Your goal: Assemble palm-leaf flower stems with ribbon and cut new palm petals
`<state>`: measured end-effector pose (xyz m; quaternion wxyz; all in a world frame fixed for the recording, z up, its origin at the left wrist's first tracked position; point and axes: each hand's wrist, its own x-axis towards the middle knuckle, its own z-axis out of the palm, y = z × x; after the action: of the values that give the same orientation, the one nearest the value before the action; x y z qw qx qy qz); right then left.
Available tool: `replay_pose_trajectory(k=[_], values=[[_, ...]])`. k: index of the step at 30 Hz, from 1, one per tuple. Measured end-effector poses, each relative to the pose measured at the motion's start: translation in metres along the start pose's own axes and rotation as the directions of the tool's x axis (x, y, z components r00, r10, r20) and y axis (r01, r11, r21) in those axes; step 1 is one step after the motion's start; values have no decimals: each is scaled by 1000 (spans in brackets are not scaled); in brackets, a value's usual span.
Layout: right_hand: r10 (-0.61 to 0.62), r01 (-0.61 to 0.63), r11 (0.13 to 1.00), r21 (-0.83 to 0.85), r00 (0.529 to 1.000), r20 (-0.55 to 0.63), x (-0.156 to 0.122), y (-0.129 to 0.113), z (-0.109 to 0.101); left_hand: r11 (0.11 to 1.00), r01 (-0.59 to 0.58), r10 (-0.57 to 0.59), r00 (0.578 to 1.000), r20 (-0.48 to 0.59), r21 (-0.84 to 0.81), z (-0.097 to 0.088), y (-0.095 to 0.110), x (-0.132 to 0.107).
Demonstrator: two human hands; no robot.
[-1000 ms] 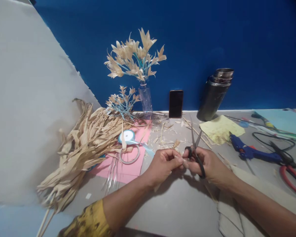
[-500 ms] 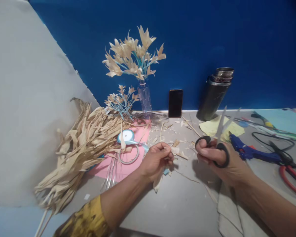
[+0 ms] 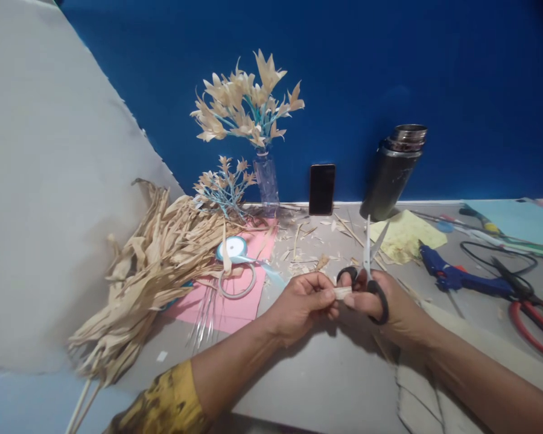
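Between the thumb and fingers of my left hand (image 3: 305,304) is pinched a small pale strip of dried husk (image 3: 342,293). My right hand (image 3: 380,304) has its fingers through the black handles of a pair of scissors (image 3: 368,265), whose blades point up and away, parted. The tips of my right thumb and fingers meet the strip's right end, so the two hands are almost touching. Left of them lie a ribbon spool (image 3: 232,248) with light blue ribbon and a roll of tape (image 3: 236,282), both on pink paper (image 3: 248,307).
A bundle of dried husks (image 3: 154,271) lies at the left. Behind stand husk flowers in a clear bottle (image 3: 266,181), a phone (image 3: 322,189) and a dark flask (image 3: 393,175). A blue glue gun (image 3: 461,277) and red-handled pliers (image 3: 531,310) lie at the right. Husk scraps litter the middle.
My right hand has moved left with the scissors and now meets the strip. My left hand has shifted slightly right, still pinching the husk.
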<state>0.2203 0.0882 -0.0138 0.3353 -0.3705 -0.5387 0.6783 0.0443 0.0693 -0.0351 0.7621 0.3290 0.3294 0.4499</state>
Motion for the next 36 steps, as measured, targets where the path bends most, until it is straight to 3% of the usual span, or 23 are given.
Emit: replay_pose_trajectory(k=[2, 4, 7, 12, 17, 20, 24, 29, 34, 36], values=[[-23, 21, 998, 67, 999, 35, 1, 1, -6, 996, -1, 1, 1000, -6, -93, -1, 2, 1], [-43, 44, 998, 49, 999, -18, 2, 3, -9, 994, -11, 7, 999, -36, -113, -2, 3, 2], [-54, 52, 998, -31, 995, -83, 3, 4, -9, 1000, -18, 17, 998, -54, -10, -2, 3, 2], [65, -70, 997, -44, 994, -87, 4, 3, -1, 982, -20, 33, 997, -66, 187, 0, 0, -1], [52, -66, 976, 209, 996, 72, 4, 7, -5, 992, -8, -2, 997, 77, 123, -4, -1, 0], [41, -60, 949, 310, 997, 66, 4, 7, -9, 999, 14, -18, 997, 75, 52, -5, 2, 0], [-6, 12, 986, 165, 999, -37, 4, 5, -8, 996, 15, -14, 1000, -6, 83, -1, 6, -1], [92, -93, 996, -17, 993, -76, 1, 2, -2, 989, -3, 1, 1000, 13, 145, 0, 2, -4], [57, -84, 979, 188, 988, 145, 1, 1, -5, 999, -6, 1, 992, 128, 44, -1, -4, -5], [48, -89, 961, 260, 986, 159, 2, 2, -8, 1000, -4, 6, 992, 128, -11, -1, -3, -4]])
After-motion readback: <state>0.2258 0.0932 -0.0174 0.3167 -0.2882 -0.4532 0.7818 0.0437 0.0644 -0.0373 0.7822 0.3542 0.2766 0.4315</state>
